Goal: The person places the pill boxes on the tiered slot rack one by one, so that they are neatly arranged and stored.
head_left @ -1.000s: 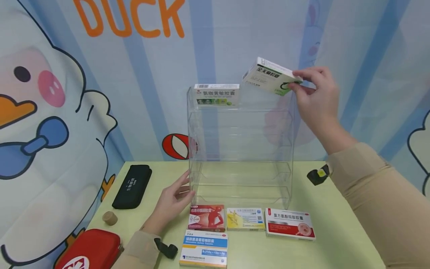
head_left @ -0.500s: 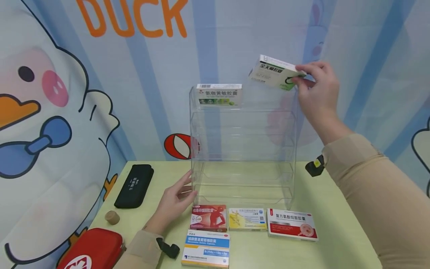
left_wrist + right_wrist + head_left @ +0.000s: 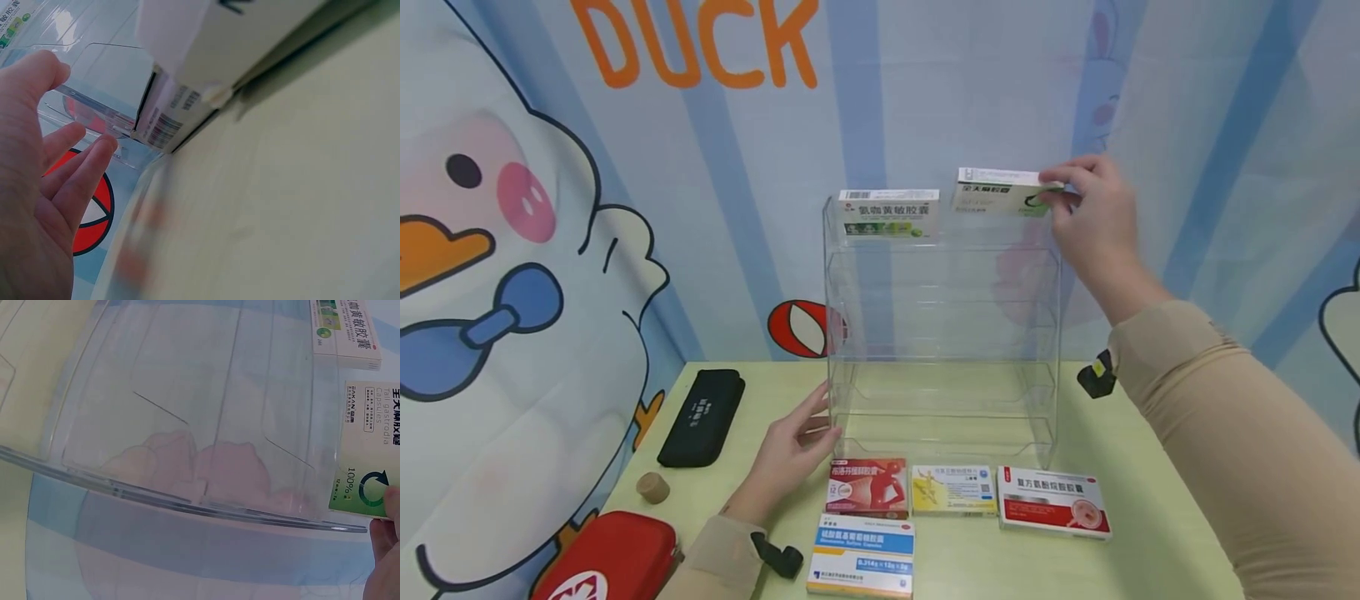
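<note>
My right hand [image 3: 1099, 221] pinches the right end of a white and green medicine box [image 3: 998, 193] between thumb and fingers. The box stands nearly level at the top tier of a clear acrylic rack [image 3: 942, 333]. In the right wrist view its green corner [image 3: 353, 500] overlaps the rack's edge, and only the thumb and part of a finger show. Left of it on that tier leans another white and green medicine box [image 3: 889, 214]. Down at the rack's lower left side, my left hand [image 3: 790, 450] rests with loosely spread fingers at the clear side wall.
Before the rack lie a red box [image 3: 867, 487], a yellow and white box [image 3: 953, 490], a white and red box [image 3: 1054, 502] and a blue and white box [image 3: 861, 555]. A black case [image 3: 702, 418], a cork-like stub [image 3: 652, 487] and a red pouch [image 3: 613, 554] are at left.
My right hand has lowered the white and green box and turned it from tilted to nearly level at the top tier. The left hand has stayed at the rack's side.
</note>
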{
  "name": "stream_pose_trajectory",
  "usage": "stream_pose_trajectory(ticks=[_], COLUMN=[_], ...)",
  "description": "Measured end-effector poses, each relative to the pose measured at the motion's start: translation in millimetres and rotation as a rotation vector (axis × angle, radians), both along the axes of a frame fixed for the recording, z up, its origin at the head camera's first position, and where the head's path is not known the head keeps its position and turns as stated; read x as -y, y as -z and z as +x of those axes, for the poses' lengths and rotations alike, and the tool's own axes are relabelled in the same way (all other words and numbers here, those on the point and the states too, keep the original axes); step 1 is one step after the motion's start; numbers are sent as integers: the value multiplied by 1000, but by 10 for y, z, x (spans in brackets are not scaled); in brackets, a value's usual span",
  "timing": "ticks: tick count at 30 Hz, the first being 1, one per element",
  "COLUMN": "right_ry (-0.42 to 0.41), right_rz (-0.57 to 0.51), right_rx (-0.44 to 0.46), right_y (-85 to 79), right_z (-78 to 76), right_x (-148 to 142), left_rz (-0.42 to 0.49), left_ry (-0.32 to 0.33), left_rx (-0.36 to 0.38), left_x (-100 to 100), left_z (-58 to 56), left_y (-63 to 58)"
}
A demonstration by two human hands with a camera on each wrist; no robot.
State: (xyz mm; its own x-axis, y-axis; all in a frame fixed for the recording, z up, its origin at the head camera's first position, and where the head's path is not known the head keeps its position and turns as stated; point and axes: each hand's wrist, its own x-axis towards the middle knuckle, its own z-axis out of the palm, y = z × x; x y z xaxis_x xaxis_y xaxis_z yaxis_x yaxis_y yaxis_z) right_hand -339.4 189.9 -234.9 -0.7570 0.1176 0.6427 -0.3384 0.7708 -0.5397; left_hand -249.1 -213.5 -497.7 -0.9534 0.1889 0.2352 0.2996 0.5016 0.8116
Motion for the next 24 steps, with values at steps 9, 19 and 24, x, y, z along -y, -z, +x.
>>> stream_pose_trajectory(ticks=[9, 19, 24], right_ry=[-19, -22, -14], right_rz=[8, 113, 127], right_rx=[-88, -106, -59], right_y=[104, 224, 266], right_z=[-52, -36, 9], right_x=[8, 8, 11], left_rz=[2, -4, -9], left_ry=[-6, 0, -12], left_rx=[-7, -20, -4], left_x=[-12, 6, 1], left_z=[-3, -3, 0], left_y=[-16, 23, 20])
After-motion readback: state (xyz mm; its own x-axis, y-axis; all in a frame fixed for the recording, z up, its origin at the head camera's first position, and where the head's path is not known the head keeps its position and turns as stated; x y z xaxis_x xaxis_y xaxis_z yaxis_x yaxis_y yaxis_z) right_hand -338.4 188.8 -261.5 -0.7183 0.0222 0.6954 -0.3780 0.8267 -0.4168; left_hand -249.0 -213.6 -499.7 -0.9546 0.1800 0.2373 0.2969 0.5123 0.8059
